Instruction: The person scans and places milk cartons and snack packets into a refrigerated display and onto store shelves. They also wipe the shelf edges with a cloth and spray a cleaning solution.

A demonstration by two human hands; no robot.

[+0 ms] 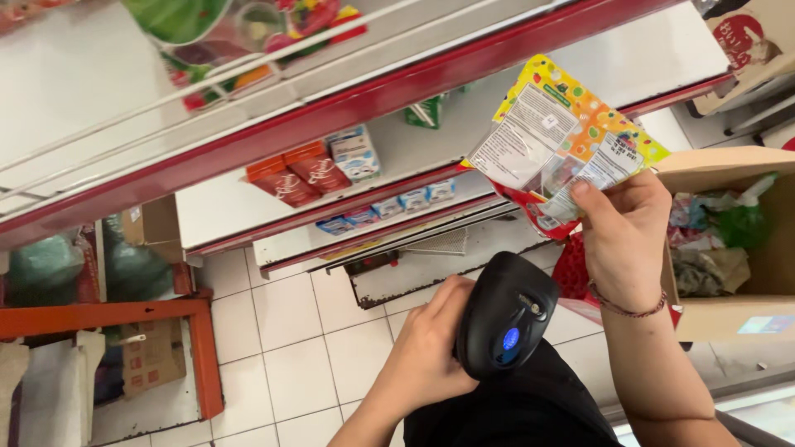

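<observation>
My right hand (625,236) holds up a colourful snack packet (556,141), yellow and orange with a white label panel facing me, pinched at its lower edge. Just below it, my left hand (426,352) grips a black handheld barcode scanner (505,314) with a blue light on its top, its head tilted up toward the packet. A thin cord bracelet sits on my right wrist.
Red-edged shop shelves (331,112) run across the upper view, with red cartons (298,174) and small blue-and-white boxes (356,153) on them. An open cardboard box (729,319) holding wrapped goods stands at the right. White floor tiles (290,331) lie below; an orange rack (203,356) is at the left.
</observation>
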